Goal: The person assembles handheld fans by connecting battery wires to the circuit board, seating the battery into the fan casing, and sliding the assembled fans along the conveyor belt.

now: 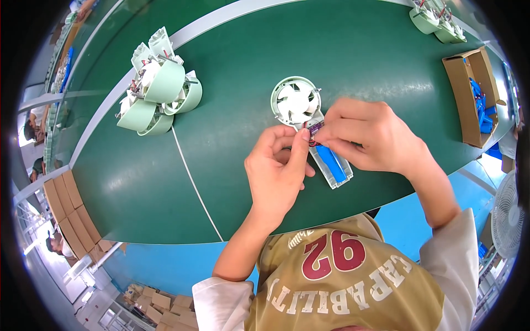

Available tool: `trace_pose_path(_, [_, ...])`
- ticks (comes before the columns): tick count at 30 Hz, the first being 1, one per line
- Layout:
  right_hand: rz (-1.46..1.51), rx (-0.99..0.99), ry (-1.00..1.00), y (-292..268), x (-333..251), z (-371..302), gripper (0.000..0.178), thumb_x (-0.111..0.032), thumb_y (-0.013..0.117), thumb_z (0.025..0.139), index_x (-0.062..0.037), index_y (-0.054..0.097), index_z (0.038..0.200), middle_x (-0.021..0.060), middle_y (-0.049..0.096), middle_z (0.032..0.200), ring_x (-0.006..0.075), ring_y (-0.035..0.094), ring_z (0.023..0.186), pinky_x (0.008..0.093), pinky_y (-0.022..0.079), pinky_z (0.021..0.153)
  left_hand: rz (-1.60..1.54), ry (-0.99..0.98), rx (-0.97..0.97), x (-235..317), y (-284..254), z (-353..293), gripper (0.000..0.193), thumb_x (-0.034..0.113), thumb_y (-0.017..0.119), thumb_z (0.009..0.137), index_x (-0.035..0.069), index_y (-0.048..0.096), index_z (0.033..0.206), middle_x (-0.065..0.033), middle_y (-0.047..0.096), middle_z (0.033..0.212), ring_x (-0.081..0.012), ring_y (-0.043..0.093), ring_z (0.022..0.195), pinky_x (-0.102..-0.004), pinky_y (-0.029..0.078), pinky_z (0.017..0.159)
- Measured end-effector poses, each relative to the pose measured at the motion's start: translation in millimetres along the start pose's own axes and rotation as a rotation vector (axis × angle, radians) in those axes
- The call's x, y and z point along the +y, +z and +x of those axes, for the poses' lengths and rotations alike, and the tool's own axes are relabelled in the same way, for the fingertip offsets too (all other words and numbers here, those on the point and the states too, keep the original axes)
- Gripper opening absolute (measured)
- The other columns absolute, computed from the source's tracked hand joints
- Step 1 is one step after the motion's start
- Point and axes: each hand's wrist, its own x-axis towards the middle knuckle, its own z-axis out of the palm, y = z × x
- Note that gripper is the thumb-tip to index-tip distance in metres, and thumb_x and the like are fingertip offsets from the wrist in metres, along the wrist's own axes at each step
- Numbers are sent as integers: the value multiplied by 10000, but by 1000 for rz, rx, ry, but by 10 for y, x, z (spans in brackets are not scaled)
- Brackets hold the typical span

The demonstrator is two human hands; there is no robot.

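An opened handheld fan (pixel 297 102) lies on the green table, its round pale green head pointing away from me. White blades show inside the head, and a blue battery (pixel 330 165) sits in the open handle (pixel 341 183). Where head and handle meet there is a small purple circuit board (pixel 315 129) with thin red wires. From the left, my left hand (pixel 279 168) is closed on the fan, thumb and forefinger at the board's edge. My right hand (pixel 375 135) is pinched closed over the board's other side; its fingers hide what they hold.
Several pale green fan housings (pixel 160 88) are piled at the left, with more fan parts (pixel 436 22) at the far right. A cardboard box (pixel 466 99) of blue batteries stands on the right edge. A thin white line (pixel 190 176) crosses the table. Beyond it, a floor fan (pixel 507 215) stands right.
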Motion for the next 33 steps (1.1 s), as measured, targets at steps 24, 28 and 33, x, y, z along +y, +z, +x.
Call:
trace_pose_path(24, [-15,-91,117,-113,-118,-80,242,-33,745,765,-27,715,1005,82,639,1064,208,646,921,308,563,713,-28,93,3,-165,116,-111,234,38,637,971,-77,572,1163,-110,722,963,-81,656,695,-234,553,552])
trace_pose_path(28, [579,118,692,-124,-147,72,274,-147,746,903,-38,720,1153,94,647,1178,167,651,1016,289,536,831,55,161,28,-215,154,-138,246,23,621,976,-60,563,1201,-107,711,950,-68,627,690,-239,514,512])
trace_pose_path(33, [426,188,869,37,-235,500,461,-271,767,889,45,666,1210,172,674,1163,231,695,976,352,562,836,127,105,-19,-85,52,-128,285,92,623,998,-56,554,1231,-80,695,944,-78,635,700,-232,545,502])
